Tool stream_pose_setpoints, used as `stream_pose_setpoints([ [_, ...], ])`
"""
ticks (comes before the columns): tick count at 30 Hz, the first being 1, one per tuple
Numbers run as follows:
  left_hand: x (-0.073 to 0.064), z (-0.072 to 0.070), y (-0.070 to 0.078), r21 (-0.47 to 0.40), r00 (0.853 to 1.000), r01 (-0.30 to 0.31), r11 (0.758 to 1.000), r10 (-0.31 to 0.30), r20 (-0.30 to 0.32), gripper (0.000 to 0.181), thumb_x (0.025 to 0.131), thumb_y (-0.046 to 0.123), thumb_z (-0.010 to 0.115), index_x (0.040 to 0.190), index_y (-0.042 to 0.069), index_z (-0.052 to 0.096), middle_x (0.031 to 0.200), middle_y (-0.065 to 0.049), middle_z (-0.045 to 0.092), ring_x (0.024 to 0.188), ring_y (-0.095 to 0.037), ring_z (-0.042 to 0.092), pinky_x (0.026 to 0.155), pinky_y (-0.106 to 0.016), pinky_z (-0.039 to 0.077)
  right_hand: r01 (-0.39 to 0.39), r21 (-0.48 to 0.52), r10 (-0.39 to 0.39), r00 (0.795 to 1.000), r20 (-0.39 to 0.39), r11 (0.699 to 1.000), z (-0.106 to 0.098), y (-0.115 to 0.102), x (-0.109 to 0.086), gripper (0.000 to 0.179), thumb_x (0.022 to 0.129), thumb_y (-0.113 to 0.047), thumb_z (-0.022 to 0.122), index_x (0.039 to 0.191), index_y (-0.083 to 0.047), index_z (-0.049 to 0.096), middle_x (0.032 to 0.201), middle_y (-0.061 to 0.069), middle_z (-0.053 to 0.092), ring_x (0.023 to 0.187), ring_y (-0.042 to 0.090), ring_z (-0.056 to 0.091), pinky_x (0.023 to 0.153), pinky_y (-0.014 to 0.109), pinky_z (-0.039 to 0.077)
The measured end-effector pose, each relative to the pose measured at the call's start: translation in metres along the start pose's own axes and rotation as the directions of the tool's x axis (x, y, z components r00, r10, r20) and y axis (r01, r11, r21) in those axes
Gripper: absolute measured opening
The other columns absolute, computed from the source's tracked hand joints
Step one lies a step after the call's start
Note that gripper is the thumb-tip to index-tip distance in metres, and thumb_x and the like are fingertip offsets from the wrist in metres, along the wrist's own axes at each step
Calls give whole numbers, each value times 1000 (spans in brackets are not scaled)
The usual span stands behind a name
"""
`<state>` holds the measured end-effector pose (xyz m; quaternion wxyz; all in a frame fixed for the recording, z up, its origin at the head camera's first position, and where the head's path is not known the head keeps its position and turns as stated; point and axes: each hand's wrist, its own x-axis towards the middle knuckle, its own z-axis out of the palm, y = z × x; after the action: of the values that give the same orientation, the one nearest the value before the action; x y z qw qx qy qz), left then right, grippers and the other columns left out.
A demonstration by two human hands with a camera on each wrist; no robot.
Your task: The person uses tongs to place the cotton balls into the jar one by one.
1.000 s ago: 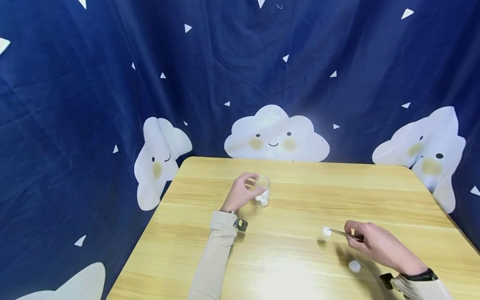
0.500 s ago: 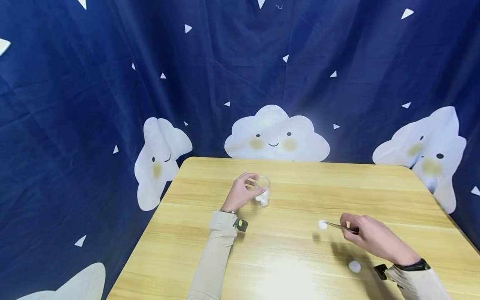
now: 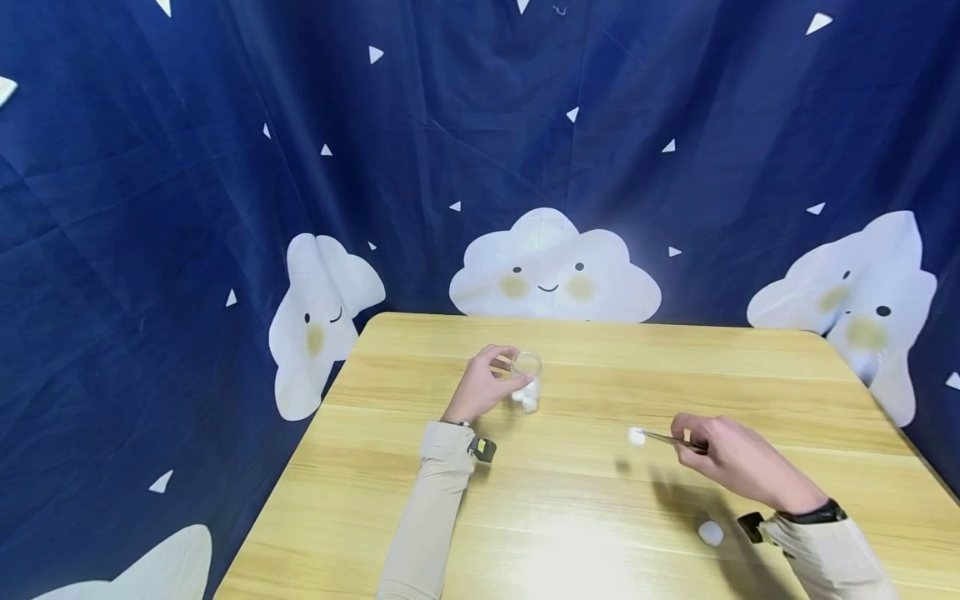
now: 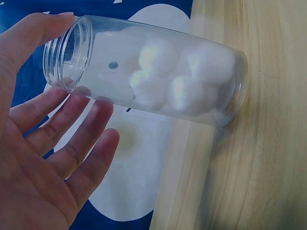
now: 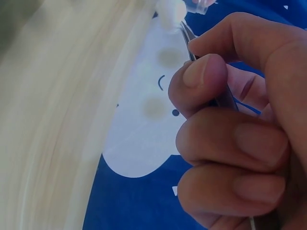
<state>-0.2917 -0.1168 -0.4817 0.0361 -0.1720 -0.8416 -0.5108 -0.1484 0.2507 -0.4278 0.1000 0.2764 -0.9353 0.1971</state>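
Observation:
My left hand (image 3: 483, 385) grips a clear, open-mouthed plastic jar (image 3: 528, 385) near its rim, thumb on one side and fingers on the other. Several white cotton balls (image 4: 184, 79) lie in the lower part of the jar, which stands on the table. Metal tweezers (image 3: 667, 439) are pinched in my right hand (image 3: 742, 462). Their tips hold one cotton ball (image 3: 637, 436) above the wood, with its shadow below. Another cotton ball (image 3: 710, 533) rests on the table under my right wrist.
The wooden table (image 3: 585, 500) has rounded far corners. Behind it hangs a dark blue curtain (image 3: 420, 125) printed with clouds and white triangles. Both wrists wear a strap with a small dark device (image 3: 482, 450).
My right hand has moved left and farther from me, carrying the tweezers and cotton ball along. The left hand and jar stay put.

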Motion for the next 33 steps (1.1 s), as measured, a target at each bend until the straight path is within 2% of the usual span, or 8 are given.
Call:
stream_pose_setpoints([
  [8,-1,-1,3,-13,1000,15,1000,-15,5,56,85,38,85,134,18,65,132,0,66,109,-25,68,93,-41,59,25,-4,-25,1000,-5,1000,-2,0,11,23,90,-9,73,91,-28,59,62,-24,30,55,-10,26,48,13,24],
  [15,-1,0,2,-12,1000,15,1000,-15,2,55,86,38,84,133,18,66,131,0,67,109,-25,68,92,-40,60,14,10,-14,1000,13,1000,-4,-4,22,21,91,-8,71,90,-26,60,63,-23,31,55,-10,27,49,14,24],
  [23,0,0,2,-13,1000,11,1000,-11,2,55,85,37,85,133,18,66,131,0,66,109,-23,68,93,-40,59,32,55,-33,999,10,998,-10,-8,39,21,90,-4,69,89,-23,60,63,-22,33,54,-9,28,48,14,26],
  [33,1,1,-2,-27,1000,5,1000,-6,-1,56,85,38,85,134,19,66,131,1,66,108,-23,68,91,-41,59,20,55,-22,999,32,998,-13,-9,61,16,91,-6,68,91,-21,61,61,-19,36,53,-7,30,48,16,26],
])
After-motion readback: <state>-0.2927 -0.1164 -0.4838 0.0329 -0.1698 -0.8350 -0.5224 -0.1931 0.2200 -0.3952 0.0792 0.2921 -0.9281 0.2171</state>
